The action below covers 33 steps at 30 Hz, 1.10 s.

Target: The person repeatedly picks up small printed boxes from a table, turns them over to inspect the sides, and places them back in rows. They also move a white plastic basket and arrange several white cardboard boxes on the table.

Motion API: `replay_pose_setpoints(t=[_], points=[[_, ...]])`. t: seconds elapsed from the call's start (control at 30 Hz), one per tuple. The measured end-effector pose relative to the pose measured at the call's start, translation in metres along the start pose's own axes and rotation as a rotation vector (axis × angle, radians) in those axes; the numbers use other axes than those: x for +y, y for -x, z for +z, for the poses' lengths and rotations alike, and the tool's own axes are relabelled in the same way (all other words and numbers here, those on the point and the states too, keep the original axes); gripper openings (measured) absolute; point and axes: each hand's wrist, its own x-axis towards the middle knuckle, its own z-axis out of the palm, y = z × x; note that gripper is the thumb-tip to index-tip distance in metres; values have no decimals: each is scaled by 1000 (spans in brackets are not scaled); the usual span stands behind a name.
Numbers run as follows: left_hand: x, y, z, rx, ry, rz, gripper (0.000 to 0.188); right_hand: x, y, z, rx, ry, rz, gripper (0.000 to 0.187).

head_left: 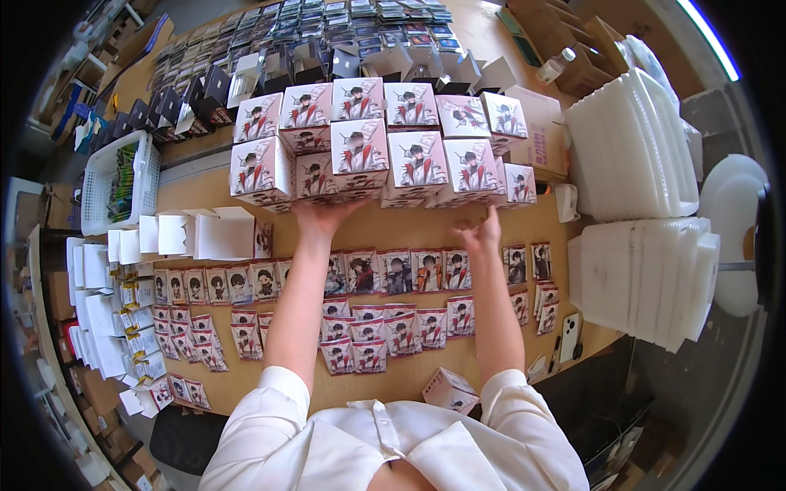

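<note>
Stacked pink-and-white printed boxes (358, 147) stand in two rows across the middle of the table. My left hand (325, 216) is spread against the lower front of the front row, thumb out to the right, other fingers partly hidden by the boxes. Slightly apart from the boxes, my right hand (480, 235) is open below the right end of the row, its fingers spread and one pointing up toward a smaller box (521, 184). Below both hands lie rows of small printed packets (363, 271). A single box (450, 390) sits tilted near my right forearm.
Open white boxes (223, 232) and a white basket (98, 192) of green packets are at left. Black open boxes (209, 100) and many cards (327, 24) lie behind. White foam sheets (626, 147) pile up at right, near a phone (568, 337).
</note>
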Motion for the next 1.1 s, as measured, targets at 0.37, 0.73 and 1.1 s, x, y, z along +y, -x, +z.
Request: replay_pose_setpoints(t=[0.37, 0.73, 1.1], points=[[47, 21, -19, -28, -75, 176, 74, 11, 20, 47, -429, -508, 192, 69], [17, 122, -58, 596, 220, 282, 18, 71, 54, 56, -337, -635, 363, 68], [191, 244, -52, 690, -1745, 1162, 35, 218, 138, 117, -835, 1073, -610, 52]])
